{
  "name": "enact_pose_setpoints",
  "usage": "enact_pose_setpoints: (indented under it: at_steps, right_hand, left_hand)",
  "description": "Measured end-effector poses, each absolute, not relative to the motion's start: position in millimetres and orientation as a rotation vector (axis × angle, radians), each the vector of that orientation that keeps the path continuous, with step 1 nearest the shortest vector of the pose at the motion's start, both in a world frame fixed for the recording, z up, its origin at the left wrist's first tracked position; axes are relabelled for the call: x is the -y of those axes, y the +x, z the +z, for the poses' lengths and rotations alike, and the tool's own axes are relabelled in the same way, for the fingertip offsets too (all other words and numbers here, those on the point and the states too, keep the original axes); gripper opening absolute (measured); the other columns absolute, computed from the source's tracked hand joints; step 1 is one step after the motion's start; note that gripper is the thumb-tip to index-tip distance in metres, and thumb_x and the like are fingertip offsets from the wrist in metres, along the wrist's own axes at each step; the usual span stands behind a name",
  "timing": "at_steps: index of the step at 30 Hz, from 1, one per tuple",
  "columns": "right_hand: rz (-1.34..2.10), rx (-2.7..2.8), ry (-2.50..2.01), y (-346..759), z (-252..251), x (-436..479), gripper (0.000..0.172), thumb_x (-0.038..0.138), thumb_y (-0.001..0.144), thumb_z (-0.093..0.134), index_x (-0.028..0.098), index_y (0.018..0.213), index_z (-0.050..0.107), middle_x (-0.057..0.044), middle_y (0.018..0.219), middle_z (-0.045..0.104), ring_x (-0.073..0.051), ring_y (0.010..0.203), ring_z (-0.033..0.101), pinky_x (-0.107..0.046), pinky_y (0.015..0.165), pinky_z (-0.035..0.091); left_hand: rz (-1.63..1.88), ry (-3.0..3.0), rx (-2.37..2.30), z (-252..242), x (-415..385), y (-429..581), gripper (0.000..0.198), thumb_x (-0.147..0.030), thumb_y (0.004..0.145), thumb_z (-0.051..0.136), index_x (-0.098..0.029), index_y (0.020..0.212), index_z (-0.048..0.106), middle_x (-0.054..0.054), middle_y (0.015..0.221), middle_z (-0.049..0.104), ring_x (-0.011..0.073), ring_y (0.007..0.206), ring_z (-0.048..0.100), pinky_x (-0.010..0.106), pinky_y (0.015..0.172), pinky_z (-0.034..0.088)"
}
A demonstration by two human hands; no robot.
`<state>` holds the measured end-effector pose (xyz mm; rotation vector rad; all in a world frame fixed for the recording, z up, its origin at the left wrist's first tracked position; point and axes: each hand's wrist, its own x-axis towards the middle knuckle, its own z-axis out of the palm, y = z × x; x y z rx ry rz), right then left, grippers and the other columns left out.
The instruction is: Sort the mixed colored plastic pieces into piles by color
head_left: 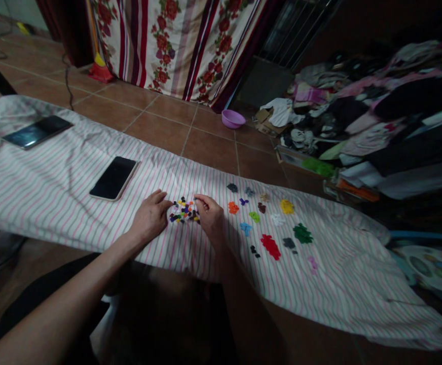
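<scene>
well, mixed-colour pieces between left hand and right hand

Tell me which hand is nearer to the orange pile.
Right. The right hand is just left of the orange pile; the left hand is farther left, on the other side of the mixed pieces.

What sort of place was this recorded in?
Probably a room in a home: a flowered, striped curtain, a broom on the tiled floor, and heaped clothes.
</scene>
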<state>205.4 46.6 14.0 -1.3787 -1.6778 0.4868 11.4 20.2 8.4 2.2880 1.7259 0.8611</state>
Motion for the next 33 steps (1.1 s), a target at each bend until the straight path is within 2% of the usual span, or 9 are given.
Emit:
enact_pose_setpoints:
  at_steps: [11,18,26,33]
  right_hand:
    - [0.687,1.405,-1.396,212,15,-47,0.026,0.036,0.077,0.056,0.02,0.088,0.074,-0.003,0.08,0.073,-0.017,0.07,0.064,-0.028,0.066,0.052]
    - [0.836,1.251,-1.361,222,12,-49,0.029,0.038,0.074,0.058,0.018,0.09,0.072,-0.005,0.082,0.074,-0.016,0.069,0.064,-0.028,0.064,0.052]
    - [0.926,1.076,-1.336,223,11,-49,0.031,0.042,0.069,0.063,0.017,0.087,0.07,-0.007,0.077,0.073,-0.014,0.064,0.061,-0.027,0.058,0.048]
    - [0.972,0.965,-1.302,225,12,-50,0.033,0.041,0.068,0.067,0.016,0.089,0.069,-0.007,0.081,0.073,-0.013,0.065,0.062,-0.026,0.06,0.049]
  left_hand:
    - [0.843,2.311,-1.73,9,-20,11,0.034,-0.016,0.087,0.041,-0.017,0.102,0.072,0.013,0.124,0.062,0.0295,0.127,0.05,0.046,0.105,0.046]
    - [0.865,2.33,-1.734,6,-21,12,0.032,-0.016,0.087,0.042,-0.019,0.101,0.071,0.011,0.123,0.063,0.0283,0.126,0.051,0.045,0.104,0.047]
    - [0.849,2.322,-1.726,8,-21,12,0.034,-0.015,0.086,0.042,-0.016,0.102,0.072,0.014,0.124,0.062,0.031,0.127,0.05,0.046,0.106,0.045]
    - [0.853,2.316,-1.739,7,-21,12,0.033,-0.016,0.085,0.044,-0.018,0.101,0.072,0.011,0.124,0.062,0.0292,0.127,0.05,0.046,0.107,0.045]
